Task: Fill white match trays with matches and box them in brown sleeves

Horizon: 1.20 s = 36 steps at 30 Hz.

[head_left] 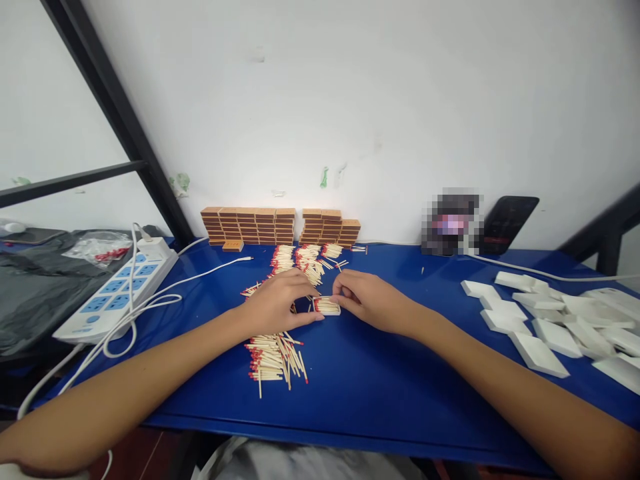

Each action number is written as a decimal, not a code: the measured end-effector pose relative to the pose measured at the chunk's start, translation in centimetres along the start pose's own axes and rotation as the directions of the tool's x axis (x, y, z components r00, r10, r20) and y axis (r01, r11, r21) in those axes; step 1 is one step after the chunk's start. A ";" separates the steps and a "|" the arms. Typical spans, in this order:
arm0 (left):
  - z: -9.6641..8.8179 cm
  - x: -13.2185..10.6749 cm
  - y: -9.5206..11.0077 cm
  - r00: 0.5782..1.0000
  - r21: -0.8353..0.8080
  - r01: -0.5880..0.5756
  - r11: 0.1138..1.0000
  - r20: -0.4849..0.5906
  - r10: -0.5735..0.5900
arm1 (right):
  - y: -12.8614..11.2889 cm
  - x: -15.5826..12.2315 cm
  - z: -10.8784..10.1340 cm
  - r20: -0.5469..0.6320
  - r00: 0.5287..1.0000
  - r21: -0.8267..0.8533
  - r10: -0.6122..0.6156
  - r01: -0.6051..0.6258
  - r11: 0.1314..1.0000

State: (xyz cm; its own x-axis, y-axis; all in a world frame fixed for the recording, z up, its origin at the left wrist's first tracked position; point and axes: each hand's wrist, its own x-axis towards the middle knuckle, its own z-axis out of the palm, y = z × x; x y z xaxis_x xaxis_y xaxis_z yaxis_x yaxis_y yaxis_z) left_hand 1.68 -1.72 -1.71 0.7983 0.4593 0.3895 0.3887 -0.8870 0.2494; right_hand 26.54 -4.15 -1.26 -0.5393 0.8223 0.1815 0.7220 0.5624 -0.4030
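A small white matchbox tray (327, 309) filled with red-headed matches sits between my hands over the blue table. My left hand (279, 300) has its thumb and fingers curled round the tray's left end. At the tray's right end, my right hand (367, 301) is closed, thumb and fingertips against the edge; the exact contact is partly hidden. A loose pile of matches (273, 357) lies in front of my left hand. Beyond it, more heaps of matches (309, 260) spread toward the wall, partly covered by the hand.
Closed matchboxes (247, 227) stand stacked along the wall, with one single matchbox (233, 246) before them. White trays (540, 353) lie jumbled at right. A power strip (117, 290) with white cables is at left. A dark phone (510, 223) leans on the wall.
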 end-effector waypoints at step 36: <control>0.2 0.0 -0.2 1.000 -0.002 -0.017 1.000 -0.019 0.017 | -0.4 0.2 0.8 0.070 0.993 -0.064 0.099 -0.094 0.993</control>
State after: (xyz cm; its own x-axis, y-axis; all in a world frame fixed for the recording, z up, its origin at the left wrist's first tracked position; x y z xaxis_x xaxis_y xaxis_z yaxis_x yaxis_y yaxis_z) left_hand 1.66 -1.61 -1.92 0.7957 0.4452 0.4106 0.3742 -0.8945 0.2447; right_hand 25.74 -4.29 -1.80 -0.4945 0.8657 0.0777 0.7958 0.4869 -0.3600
